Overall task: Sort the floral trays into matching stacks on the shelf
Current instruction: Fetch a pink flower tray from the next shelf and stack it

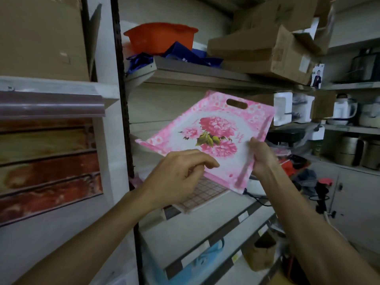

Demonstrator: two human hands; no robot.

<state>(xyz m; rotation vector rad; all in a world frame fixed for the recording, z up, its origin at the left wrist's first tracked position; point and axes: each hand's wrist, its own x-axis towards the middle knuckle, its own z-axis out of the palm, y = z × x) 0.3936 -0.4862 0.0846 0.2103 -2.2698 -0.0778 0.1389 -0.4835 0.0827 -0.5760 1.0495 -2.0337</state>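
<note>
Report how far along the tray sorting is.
Done: no finished stack shows. In hand: the right hand grips the pink floral tray in the air, tilted, left hand at its near edge. Left: setting it down; a checked tray lies on the shelf below.

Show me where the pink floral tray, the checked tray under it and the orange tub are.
pink floral tray (213,128): head view, on the printed flower cluster at its middle.
checked tray (203,192): head view, on its gridded face below the pink tray.
orange tub (160,38): head view, on its front wall.
</note>
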